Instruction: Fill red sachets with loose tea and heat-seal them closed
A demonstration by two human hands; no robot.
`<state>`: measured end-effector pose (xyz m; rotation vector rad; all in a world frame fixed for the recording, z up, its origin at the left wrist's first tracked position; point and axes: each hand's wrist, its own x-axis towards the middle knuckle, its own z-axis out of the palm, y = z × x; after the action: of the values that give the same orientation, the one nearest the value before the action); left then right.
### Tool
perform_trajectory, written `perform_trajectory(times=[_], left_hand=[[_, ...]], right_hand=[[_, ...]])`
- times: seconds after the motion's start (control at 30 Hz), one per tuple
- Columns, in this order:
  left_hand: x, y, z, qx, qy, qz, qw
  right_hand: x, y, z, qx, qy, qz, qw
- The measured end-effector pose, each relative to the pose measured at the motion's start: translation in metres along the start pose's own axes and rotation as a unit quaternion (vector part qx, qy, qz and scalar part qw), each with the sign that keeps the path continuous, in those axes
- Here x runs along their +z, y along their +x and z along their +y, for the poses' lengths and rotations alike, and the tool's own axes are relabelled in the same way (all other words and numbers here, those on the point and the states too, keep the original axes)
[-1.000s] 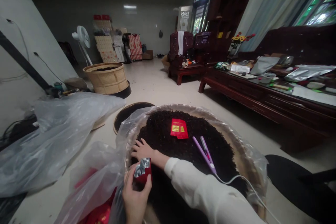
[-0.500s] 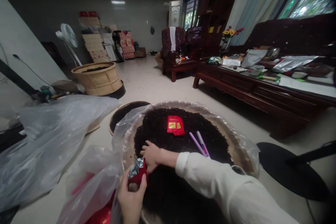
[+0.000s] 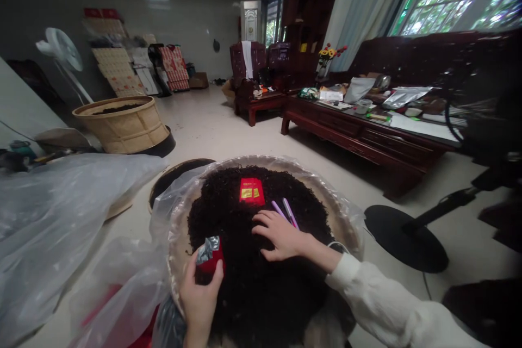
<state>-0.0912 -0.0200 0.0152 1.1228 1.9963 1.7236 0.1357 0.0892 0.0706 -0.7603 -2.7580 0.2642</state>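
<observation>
Red pouch [image 3: 212, 264], near left, grasped in left hand [image 3: 199, 292], silver top [image 3: 209, 249] crumpled, whether sealed unclear; right hand [image 3: 283, 236], grip released, over plentiful dark leaves [image 3: 248, 299]; flat red packets [image 3: 252, 192], far, apparently empty.

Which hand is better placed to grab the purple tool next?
Right, likely: the right hand looks open and empty, close beside the purple tool. The left hand is farther off and holds the foil-topped packet.
</observation>
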Motion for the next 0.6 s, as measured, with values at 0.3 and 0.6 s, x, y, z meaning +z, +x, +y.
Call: perform_trajectory(times=[0.3,0.6], left_hand=[[0.020,-0.004,0.007,0.076,0.022,-0.027,0.996],[0.025,-0.001,0.012,0.175,0.047,-0.031,0.983]], right_hand=[[0.000,-0.027,0.004,0.179,0.114,-0.016,0.977],[0.034,0.005,-0.028,0.132,0.041,-0.003,0.990]])
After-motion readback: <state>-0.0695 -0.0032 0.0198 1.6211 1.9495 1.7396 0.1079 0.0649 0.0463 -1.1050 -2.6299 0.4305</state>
